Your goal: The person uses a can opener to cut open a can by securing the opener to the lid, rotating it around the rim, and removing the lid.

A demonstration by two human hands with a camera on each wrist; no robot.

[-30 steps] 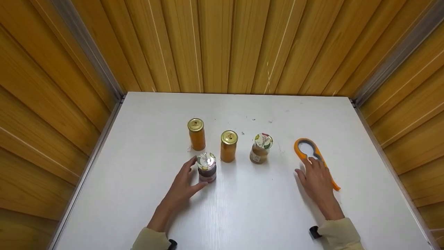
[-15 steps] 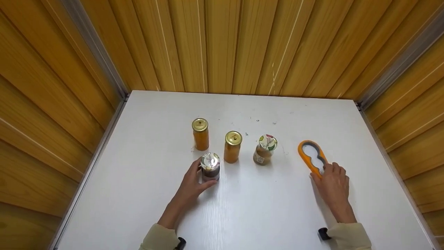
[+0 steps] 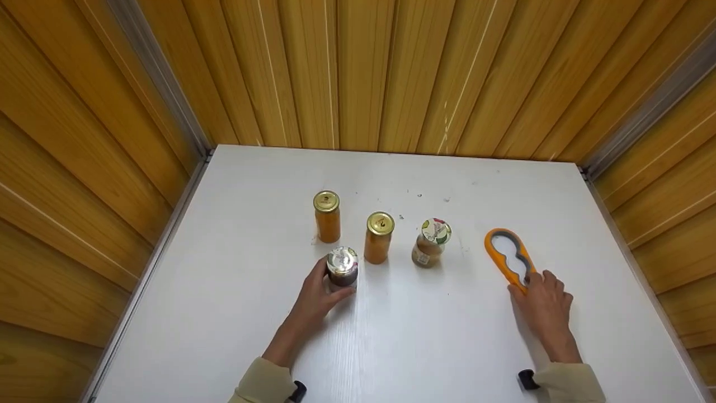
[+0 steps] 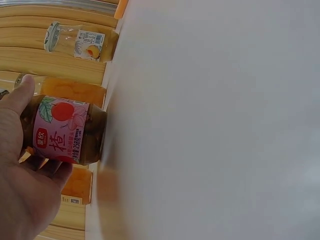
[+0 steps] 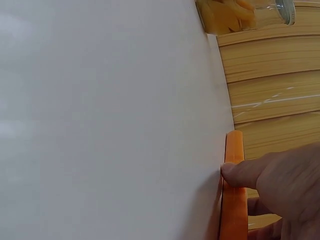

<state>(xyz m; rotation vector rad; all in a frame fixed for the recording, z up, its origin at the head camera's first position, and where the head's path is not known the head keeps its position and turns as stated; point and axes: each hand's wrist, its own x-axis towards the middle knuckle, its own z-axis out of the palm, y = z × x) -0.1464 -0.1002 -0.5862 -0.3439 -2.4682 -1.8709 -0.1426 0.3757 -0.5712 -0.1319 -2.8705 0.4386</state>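
Note:
My left hand [image 3: 314, 296] curls round a dark jar [image 3: 342, 267] with a patterned lid, which stands upright at the front of the jars. In the left wrist view that jar [image 4: 62, 130] shows a pink label with a red fruit, thumb on one side and fingers on the other. On the right, my right hand [image 3: 547, 309] grips the handle part of a flat orange opener [image 3: 502, 260] with grey-lined round openings, lying on the table. The right wrist view shows the thumb against the orange edge [image 5: 234, 205]; the other fingers are partly hidden.
Two tall orange jars with gold lids stand behind, one at the back left [image 3: 328, 218] and one in the middle [image 3: 378, 238]. A jar with a patterned lid [image 3: 430, 243] stands right of them. Wood-patterned walls [image 3: 358, 73] border the white table [image 3: 251, 224].
My right hand has slid down and right along the opener, from over its middle to its lower end, and now grips it. My left fingers have closed round the dark jar. The view has shifted slightly.

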